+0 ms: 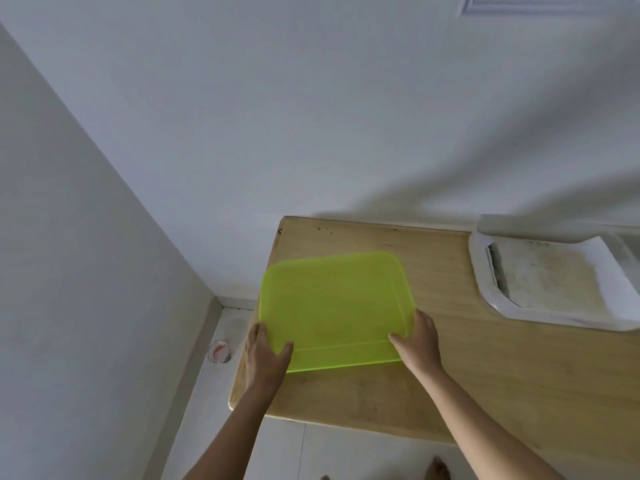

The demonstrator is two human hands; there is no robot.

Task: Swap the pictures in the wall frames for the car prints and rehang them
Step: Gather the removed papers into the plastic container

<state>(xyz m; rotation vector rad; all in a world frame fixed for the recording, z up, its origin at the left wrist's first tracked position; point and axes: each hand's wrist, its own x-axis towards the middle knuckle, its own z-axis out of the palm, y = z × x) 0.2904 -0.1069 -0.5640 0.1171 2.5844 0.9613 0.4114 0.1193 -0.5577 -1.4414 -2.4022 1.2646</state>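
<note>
Through the head camera, my left hand point(268, 348) grips the near left corner of the green plastic tray point(336, 303), with the thumb curled over the top and the fingers wrapped round the edge. My right hand point(417, 341) holds the near right corner the same way, thumb lying on the top face. The tray sits low over the left end of the wooden table point(485, 368); I cannot tell whether its far side touches the wood. The white frame point(604, 261) I am really after lies flat at the far right of the table, well apart from the tray, and part of it is cut off by the picture edge. A corner of another frame point(519, 3) shows high on the wall. I see no car prints.

I judge this step to be shifting the tray to make working room. To do it well, I should grip evenly on both sides so the thin plastic does not twist, hold it level and set it down flat. Its left side is just at the table's left edge, and below that a small cup point(220, 351) stands on the floor by the wall, so I should not slide the tray further left. The open room is the bare wood between tray and frame, and the near right of the table
</note>
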